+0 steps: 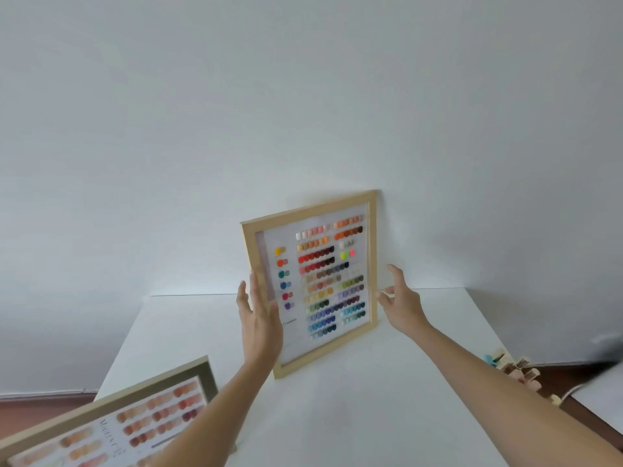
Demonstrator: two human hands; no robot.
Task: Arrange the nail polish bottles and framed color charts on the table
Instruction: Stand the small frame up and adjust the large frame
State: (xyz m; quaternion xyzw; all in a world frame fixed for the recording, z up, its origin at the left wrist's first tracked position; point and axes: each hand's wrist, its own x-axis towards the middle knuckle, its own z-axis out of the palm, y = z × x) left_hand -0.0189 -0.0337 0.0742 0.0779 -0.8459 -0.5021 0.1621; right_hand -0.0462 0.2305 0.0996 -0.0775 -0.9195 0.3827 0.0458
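Note:
A wooden-framed color chart (323, 278) with many rows of multicoloured swatches stands tilted on the white table (337, 416), its top corner leaning against the white wall. My left hand (259, 318) lies flat against the chart's left edge, fingers spread. My right hand (401, 298) is open beside the right edge, fingertips at or just off the frame. A second framed chart (111, 423) with peach and pink swatches lies at the table's front left, partly cut off by the picture edge. Several nail polish bottles (519, 372) show blurred at the right, behind my right forearm.
The white wall (303, 112) rises straight behind the table. Reddish floor (40, 404) shows at the left below the table edge. A dark blurred shape (606, 355) sits at the far right.

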